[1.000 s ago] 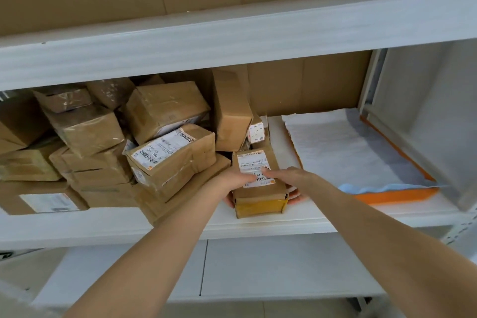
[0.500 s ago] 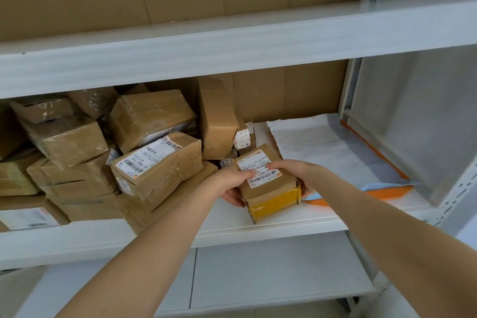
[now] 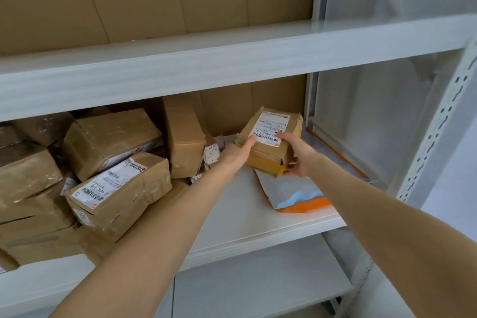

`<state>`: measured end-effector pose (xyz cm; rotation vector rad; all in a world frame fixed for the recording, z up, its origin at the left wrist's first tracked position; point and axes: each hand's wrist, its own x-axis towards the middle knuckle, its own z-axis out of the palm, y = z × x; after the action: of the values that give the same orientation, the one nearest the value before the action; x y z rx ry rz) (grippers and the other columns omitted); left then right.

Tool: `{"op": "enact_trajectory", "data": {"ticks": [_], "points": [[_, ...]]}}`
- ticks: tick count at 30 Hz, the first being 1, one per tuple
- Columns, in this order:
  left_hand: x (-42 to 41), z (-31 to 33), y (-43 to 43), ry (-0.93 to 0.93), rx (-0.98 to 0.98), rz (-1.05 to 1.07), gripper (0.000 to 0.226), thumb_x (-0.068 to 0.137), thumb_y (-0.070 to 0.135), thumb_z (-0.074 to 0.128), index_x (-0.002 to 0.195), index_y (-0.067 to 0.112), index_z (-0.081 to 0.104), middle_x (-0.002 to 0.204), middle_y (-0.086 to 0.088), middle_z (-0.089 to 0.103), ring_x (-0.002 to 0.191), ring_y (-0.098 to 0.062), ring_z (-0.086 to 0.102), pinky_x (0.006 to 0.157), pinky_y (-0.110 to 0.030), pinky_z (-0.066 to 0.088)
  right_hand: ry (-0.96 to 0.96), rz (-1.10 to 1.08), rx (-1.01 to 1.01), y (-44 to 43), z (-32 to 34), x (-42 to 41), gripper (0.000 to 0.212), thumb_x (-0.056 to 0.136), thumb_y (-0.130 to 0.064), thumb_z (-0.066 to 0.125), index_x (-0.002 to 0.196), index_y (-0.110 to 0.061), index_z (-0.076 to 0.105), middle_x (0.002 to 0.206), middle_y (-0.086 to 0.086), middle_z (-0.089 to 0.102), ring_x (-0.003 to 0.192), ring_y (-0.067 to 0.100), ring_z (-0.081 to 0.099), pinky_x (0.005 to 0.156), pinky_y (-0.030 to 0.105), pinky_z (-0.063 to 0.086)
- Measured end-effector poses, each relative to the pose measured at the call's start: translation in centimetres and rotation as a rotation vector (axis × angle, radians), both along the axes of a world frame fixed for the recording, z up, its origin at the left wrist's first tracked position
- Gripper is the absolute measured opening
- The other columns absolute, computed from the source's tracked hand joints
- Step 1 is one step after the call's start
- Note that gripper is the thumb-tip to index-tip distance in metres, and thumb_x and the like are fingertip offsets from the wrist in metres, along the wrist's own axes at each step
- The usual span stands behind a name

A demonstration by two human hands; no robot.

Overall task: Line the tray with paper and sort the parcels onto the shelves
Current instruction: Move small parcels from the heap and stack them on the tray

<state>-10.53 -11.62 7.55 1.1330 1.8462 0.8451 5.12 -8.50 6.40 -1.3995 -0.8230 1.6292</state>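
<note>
1. Both hands hold one small cardboard parcel [image 3: 268,141] above the middle shelf [image 3: 247,212], tilted so its white shipping label [image 3: 269,128] faces the camera.
2. The left hand [image 3: 236,156] is mostly open, its palm against the parcel's left side and its thumb lying across the lower corner of the label.
3. The right hand [image 3: 298,156] curls around the parcel's lower right corner, thumb on the label's barcode edge, fingers under the box.
4. Below and to the right of the parcel lies an orange tray [image 3: 307,205], covered by a sheet of white paper [image 3: 281,186]; a strip of light blue shows at the sheet's near edge.
5. The parcel's lowest corner is very close to the sheet's left edge; whether it touches cannot be told.
6. To the left, a heap of taped brown boxes [image 3: 103,142] fills the same shelf, with one labelled box [image 3: 121,191] leaning at the front.
7. A tall box [image 3: 184,137] stands upright between the heap and the held parcel.
8. The upper shelf [image 3: 206,64] shows only a cardboard backing behind it.
</note>
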Motion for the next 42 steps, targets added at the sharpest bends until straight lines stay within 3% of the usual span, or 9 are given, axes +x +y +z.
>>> {"op": "enact_trajectory", "data": {"ticks": [4, 9, 13, 17, 20, 24, 27, 30, 42], "points": [[1.4, 0.0, 1.1, -0.184, -0.036, 0.020, 0.083, 0.082, 0.069, 0.051, 0.144, 0.017, 0.032, 0.144, -0.007, 0.042, 0.121, -0.032, 0.051, 0.095, -0.047, 0.050, 0.079, -0.062, 0.011, 0.9, 0.0, 0.1, 0.049, 0.085, -0.034, 0.072, 0.119, -0.017, 0.040, 0.093, 0.009, 0.053, 0.093, 0.029, 0.056, 0.078, 0.047, 0.050], [2.8, -1.1, 2.7, -0.407, -0.057, -0.014, 0.079, 0.083, 0.063, 0.057, 0.144, 0.018, 0.031, 0.146, -0.010, 0.040, 0.117, -0.035, 0.055, 0.090, -0.050, 0.052, 0.180, -0.166, 0.017, 2.0, -0.9, -0.2, 0.072, 0.078, -0.029, 0.080, 0.135, -0.017, 0.037, 0.116, 0.009, 0.054, 0.108, 0.031, 0.057, 0.085, 0.045, 0.053], [4.2, -2.1, 4.1, -0.469, -0.085, -0.063, 0.076, 0.083, 0.062, 0.058, 0.141, 0.020, 0.033, 0.142, -0.010, 0.044, 0.114, -0.035, 0.057, 0.085, -0.048, 0.051, 0.247, -0.195, 0.023, 2.8, -1.5, 0.6, 0.064, 0.077, -0.026, 0.081, 0.123, -0.020, 0.038, 0.116, 0.007, 0.056, 0.113, 0.030, 0.057, 0.081, 0.041, 0.052], [5.7, -2.8, 6.2, -0.491, -0.032, -0.030, 0.068, 0.081, 0.056, 0.065, 0.136, 0.025, 0.039, 0.132, -0.008, 0.054, 0.106, -0.032, 0.060, 0.079, -0.040, 0.055, 0.217, -0.163, 0.039, 4.3, -1.8, 1.9, 0.068, 0.078, -0.032, 0.080, 0.132, -0.016, 0.042, 0.118, 0.008, 0.057, 0.108, 0.030, 0.059, 0.068, 0.036, 0.054], [6.5, -3.1, 8.1, -0.481, 0.049, 0.011, 0.053, 0.084, 0.044, 0.066, 0.128, 0.023, 0.047, 0.119, -0.007, 0.060, 0.101, -0.026, 0.062, 0.067, -0.031, 0.057, 0.138, -0.130, 0.022, 6.3, -2.2, 3.4, 0.091, 0.074, -0.043, 0.081, 0.146, -0.018, 0.032, 0.142, 0.012, 0.047, 0.124, 0.038, 0.052, 0.097, 0.051, 0.050], [6.4, -2.9, 11.2, -0.376, 0.046, 0.060, 0.034, 0.089, 0.043, 0.060, 0.112, 0.021, 0.049, 0.106, -0.006, 0.059, 0.102, -0.025, 0.060, 0.072, -0.031, 0.057, 0.042, -0.314, 0.035, 9.8, -2.5, 7.1, 0.104, 0.074, -0.047, 0.080, 0.154, -0.026, 0.016, 0.151, 0.011, 0.036, 0.125, 0.042, 0.050, 0.091, 0.054, 0.053], [6.4, -3.3, 13.7, -0.338, 0.039, 0.085, 0.031, 0.091, 0.043, 0.057, 0.109, 0.020, 0.047, 0.110, -0.008, 0.058, 0.105, -0.027, 0.060, 0.075, -0.033, 0.056, -0.008, -0.239, 0.043, 12.4, -2.7, 9.1, 0.078, 0.087, -0.036, 0.071, 0.151, -0.020, 0.030, 0.143, 0.013, 0.047, 0.119, 0.037, 0.055, 0.077, 0.045, 0.057], [7.2, -4.1, 16.4, -0.336, 0.033, 0.115, 0.032, 0.094, 0.041, 0.054, 0.114, 0.017, 0.047, 0.114, -0.009, 0.056, 0.109, -0.028, 0.059, 0.087, -0.038, 0.056, -0.105, -0.183, 0.050, 15.0, -3.0, 9.5, 0.059, 0.092, -0.029, 0.066, 0.144, -0.011, 0.042, 0.136, 0.014, 0.053, 0.117, 0.036, 0.057, 0.083, 0.042, 0.057], [9.3, -8.6, 21.5, -0.363, 0.013, 0.208, 0.029, 0.096, 0.011, 0.042, 0.121, 0.006, 0.056, 0.120, -0.014, 0.063, 0.106, -0.026, 0.061, 0.086, -0.035, 0.054, -0.232, -0.127, 0.068, 21.7, -7.4, 9.6, 0.045, 0.102, -0.022, 0.050, 0.142, -0.004, 0.041, 0.138, 0.016, 0.050, 0.123, 0.034, 0.052, 0.093, 0.043, 0.053]]}}
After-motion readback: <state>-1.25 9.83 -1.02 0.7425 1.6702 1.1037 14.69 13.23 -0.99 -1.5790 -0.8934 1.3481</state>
